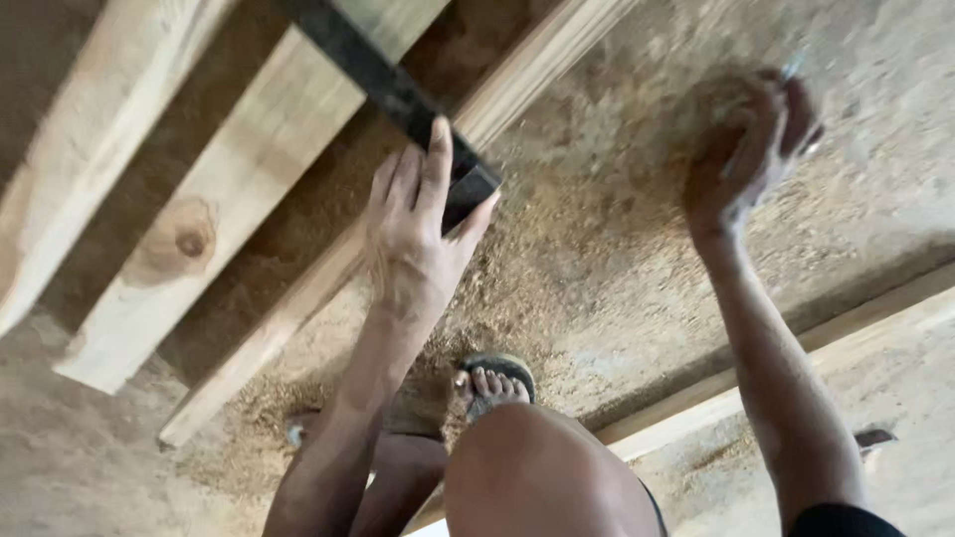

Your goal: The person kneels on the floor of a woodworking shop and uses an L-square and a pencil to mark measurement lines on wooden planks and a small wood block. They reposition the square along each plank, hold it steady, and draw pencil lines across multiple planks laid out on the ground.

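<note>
The left hand (418, 234) grips the end of a long flat black metal bar (393, 89), fingers pressed together along its top face and the thumb hooked under its squared tip. The bar lies slantwise across a narrow pale planed wooden batten (328, 273), which runs just under the fingertips. Beyond the knuckles lies a broad rough plank with a dark round knot (189, 239). The right hand (746, 154), blurred, pinches a thin pale pencil-like stick (793, 68) above the sawdust-strewn concrete floor (597, 229). No labels show anywhere.
</note>
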